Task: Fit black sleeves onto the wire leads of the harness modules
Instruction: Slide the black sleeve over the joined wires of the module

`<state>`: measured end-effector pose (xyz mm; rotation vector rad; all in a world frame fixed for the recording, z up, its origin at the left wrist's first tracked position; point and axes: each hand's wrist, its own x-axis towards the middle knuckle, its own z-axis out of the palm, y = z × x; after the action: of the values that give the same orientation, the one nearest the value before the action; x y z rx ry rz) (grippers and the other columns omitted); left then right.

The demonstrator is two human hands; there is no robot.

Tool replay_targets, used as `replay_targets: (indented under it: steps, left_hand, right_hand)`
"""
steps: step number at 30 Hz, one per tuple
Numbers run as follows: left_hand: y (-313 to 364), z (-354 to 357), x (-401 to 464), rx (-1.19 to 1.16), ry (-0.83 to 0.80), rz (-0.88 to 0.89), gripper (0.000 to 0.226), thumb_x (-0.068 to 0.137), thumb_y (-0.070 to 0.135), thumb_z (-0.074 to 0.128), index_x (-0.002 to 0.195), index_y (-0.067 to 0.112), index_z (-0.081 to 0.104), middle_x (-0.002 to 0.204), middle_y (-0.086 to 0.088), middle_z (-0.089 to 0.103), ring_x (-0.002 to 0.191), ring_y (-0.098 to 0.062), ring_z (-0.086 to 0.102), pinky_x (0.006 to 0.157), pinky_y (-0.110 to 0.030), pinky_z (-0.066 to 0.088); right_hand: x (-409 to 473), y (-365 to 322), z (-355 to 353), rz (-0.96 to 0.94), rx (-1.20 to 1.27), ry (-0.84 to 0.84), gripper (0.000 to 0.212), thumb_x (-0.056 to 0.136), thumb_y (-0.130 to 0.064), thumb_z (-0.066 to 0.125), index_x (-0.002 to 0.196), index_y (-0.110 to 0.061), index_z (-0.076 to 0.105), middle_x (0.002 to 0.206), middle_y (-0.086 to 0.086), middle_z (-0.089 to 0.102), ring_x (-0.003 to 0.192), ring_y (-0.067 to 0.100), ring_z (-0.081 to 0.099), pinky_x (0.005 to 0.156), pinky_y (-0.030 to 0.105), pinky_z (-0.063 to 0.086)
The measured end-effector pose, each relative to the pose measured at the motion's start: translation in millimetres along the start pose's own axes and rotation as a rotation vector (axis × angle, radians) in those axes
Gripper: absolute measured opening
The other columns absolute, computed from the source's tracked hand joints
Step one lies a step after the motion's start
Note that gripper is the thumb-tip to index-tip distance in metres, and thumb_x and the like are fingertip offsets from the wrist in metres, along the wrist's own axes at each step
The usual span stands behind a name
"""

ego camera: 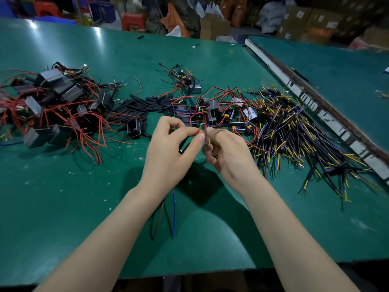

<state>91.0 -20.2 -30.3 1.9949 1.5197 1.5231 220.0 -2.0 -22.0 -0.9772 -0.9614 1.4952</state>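
**Both hands pinch wire ends together above the green surface**

We see our two hands raised close together over the middle of the green surface (63, 207), fingertips nearly meeting. The left hand (170, 152) pinches a red wire end (196, 131) between thumb and forefinger, and a small black part with a pale edge shows inside its curled fingers; we cannot tell what it is. The right hand (229, 152) is curled round thin leads, with a yellow lead (210, 141) showing between its fingers. Long black, brown and blue leads (173, 211) hang from under the left hand toward the near edge.

Toward the left edge lies a heap of dark modules with red wires (52, 106). Just beyond our hands, near the middle, sits a loose pile of black sleeves (139, 106), and beside it on the right a second cluster of modules (219, 111) with red wires. Toward the right edge spreads a large bundle of black, yellow and purple wire leads (294, 131). A smaller module group (187, 81) rests farther back. Cardboard boxes (212, 26) stand beyond the far edge.
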Motion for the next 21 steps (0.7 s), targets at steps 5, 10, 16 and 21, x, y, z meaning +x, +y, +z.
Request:
replay_targets:
  steps: [5, 10, 16, 21]
  left_hand:
    - [0.8, -1.3, 0.3, -0.029, 0.033, 0.070, 0.020, 0.087, 0.019, 0.063, 0.100, 0.007, 0.073, 0.092, -0.004, 0.049, 0.082, -0.008, 0.046, 0.076, -0.014, 0.039]
    - [1.5, -2.5, 0.3, -0.130, -0.058, 0.006, 0.017, 0.084, 0.018, 0.069, 0.101, 0.018, 0.071, 0.084, 0.015, 0.057, 0.075, 0.002, 0.052, 0.073, -0.009, 0.039]
    - [0.7, -3.4, 1.1, -0.293, -0.056, -0.096, 0.016, 0.084, 0.018, 0.069, 0.086, 0.032, 0.062, 0.079, 0.017, 0.064, 0.071, 0.003, 0.053, 0.070, -0.009, 0.039]
    - [0.3, -3.4, 1.3, -0.358, -0.054, -0.097, 0.013, 0.087, 0.017, 0.067, 0.096, 0.027, 0.065, 0.087, 0.013, 0.066, 0.077, 0.003, 0.056, 0.075, -0.011, 0.041]
  right_hand:
    - [-0.4, -1.6, 0.2, 0.048, 0.099, -0.008, 0.021, 0.093, -0.013, 0.051, 0.074, -0.017, 0.059, 0.060, -0.006, 0.055, 0.045, 0.007, 0.047, 0.039, 0.016, 0.029]
    - [-1.1, 0.2, -0.8, 0.118, 0.153, -0.034, 0.015, 0.093, -0.020, 0.052, 0.079, -0.017, 0.057, 0.073, -0.002, 0.056, 0.044, 0.004, 0.044, 0.042, 0.016, 0.025]
    - [-2.7, -0.6, 0.9, 0.044, 0.112, 0.010, 0.017, 0.092, -0.012, 0.054, 0.076, -0.016, 0.058, 0.063, -0.004, 0.053, 0.045, 0.006, 0.043, 0.040, 0.016, 0.025]
    - [-2.8, 0.8, 2.1, 0.002, 0.094, 0.018, 0.016, 0.092, -0.011, 0.053, 0.078, -0.014, 0.057, 0.063, -0.003, 0.052, 0.046, 0.008, 0.043, 0.039, 0.016, 0.027]
